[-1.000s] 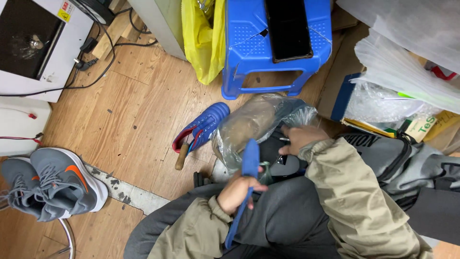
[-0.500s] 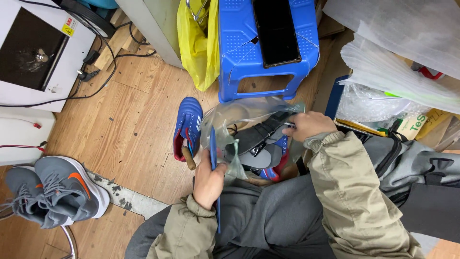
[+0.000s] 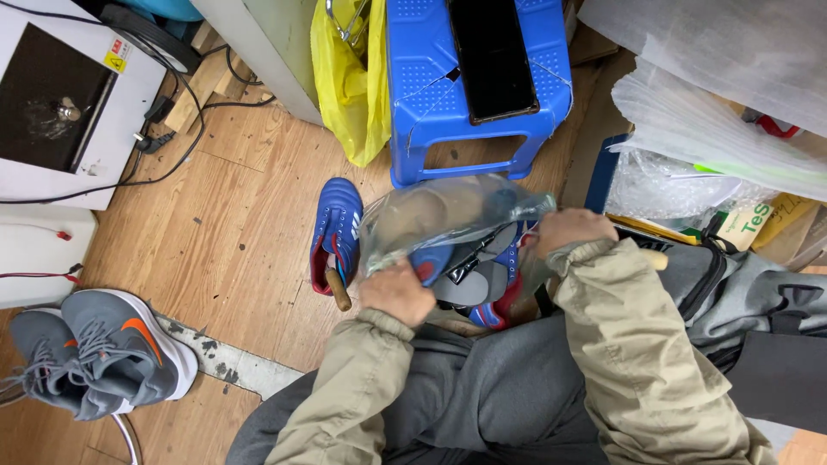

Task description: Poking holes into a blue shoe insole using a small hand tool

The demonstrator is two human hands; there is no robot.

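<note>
While both hands' grip pinches a clear plastic bag (image 3: 448,215), left hand (image 3: 396,293), right hand (image 3: 564,231), bag lying crosswise.

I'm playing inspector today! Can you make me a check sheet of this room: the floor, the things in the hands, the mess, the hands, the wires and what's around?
Surface: wooden floor, with a scuffed pale strip near the grey shoes.
Job's things: clear plastic bag with a blue shoe and dark insoles inside.
Clutter: second blue shoe on the floor, grey sneakers, yellow bag.
Grippers: left hand and right hand both grip the bag.
Cables: black cables by the white machine.
Surroundings: blue stool carrying a dark phone; grey backpack.
</note>
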